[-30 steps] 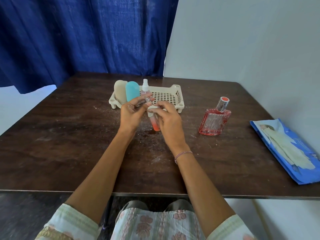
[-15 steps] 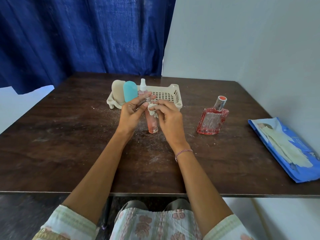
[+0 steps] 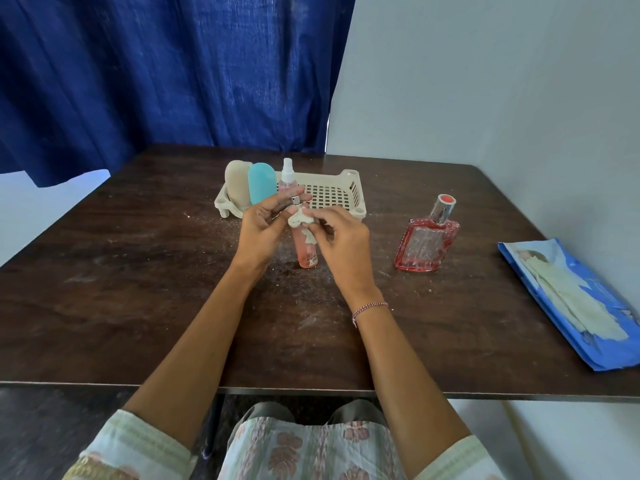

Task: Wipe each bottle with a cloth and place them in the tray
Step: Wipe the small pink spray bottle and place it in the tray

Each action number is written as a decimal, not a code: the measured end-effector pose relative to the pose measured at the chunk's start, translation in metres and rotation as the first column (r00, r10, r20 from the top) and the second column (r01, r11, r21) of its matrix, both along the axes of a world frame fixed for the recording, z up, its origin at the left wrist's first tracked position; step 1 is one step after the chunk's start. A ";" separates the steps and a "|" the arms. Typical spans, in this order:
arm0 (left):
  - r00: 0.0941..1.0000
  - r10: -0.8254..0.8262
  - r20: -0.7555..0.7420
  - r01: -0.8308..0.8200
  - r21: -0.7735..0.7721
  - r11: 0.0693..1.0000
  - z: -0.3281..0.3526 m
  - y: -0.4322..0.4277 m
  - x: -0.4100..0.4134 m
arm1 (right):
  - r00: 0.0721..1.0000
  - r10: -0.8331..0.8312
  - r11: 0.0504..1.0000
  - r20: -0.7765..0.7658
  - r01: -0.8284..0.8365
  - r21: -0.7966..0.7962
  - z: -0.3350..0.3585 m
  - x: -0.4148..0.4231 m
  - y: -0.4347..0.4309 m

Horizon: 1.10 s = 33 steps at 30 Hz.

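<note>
The right hand's fingers (image 3: 323, 221) pinch a small wad of white cloth (image 3: 300, 220) against the neck of a slim pink spray bottle (image 3: 304, 251). The left hand (image 3: 259, 226) closes finger and thumb on its metal collar. A second ago the bottle was tilted in the air; now it stands upright with its base on the dark wooden table (image 3: 138, 271), so wiping looks nearly finished. Behind it, the cream perforated plastic tray (image 3: 349, 192) already holds a rounded beige bottle (image 3: 237, 181), a matte teal bottle (image 3: 261, 183) and a clear spray bottle (image 3: 287, 174). A faceted red glass perfume bottle (image 3: 426, 242) waits, well apart to the right.
</note>
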<state>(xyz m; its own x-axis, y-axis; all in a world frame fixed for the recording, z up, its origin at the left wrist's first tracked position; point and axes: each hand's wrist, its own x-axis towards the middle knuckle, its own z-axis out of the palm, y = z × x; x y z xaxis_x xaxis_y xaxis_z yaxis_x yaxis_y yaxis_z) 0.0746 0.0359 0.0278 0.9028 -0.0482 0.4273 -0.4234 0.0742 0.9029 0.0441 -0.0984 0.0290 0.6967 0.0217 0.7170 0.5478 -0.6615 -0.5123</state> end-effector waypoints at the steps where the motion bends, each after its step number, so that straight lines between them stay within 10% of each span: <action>1: 1.000 0.012 -0.012 -0.013 -0.016 1.000 -0.001 0.001 0.001 | 1.000 -0.001 1.000 -0.023 0.000 -0.015 -0.001 0.000 0.000; 11: 0.999 0.048 -0.022 -0.048 -0.016 0.999 -0.001 -0.001 0.001 | 0.991 -0.111 0.988 0.079 0.119 -0.101 0.002 -0.002 0.003; 24: 0.994 0.051 -0.099 -0.062 -0.110 0.992 -0.003 -0.001 0.002 | 0.980 -0.075 0.968 -0.185 0.028 -0.249 -0.012 -0.010 -0.013; 33: 0.995 0.059 -0.083 -0.071 -0.147 0.987 -0.005 0.002 0.004 | 0.957 0.036 0.997 -0.287 -0.052 -0.048 -0.017 -0.001 -0.012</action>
<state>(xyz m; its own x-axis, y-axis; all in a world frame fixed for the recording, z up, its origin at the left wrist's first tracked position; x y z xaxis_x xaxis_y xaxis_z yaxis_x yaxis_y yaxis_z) 0.0781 0.0377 0.0227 0.9327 0.0709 0.3536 -0.3606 0.1853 0.9141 0.0428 -0.1102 0.0124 0.8700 0.0907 0.4846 0.4128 -0.6714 -0.6155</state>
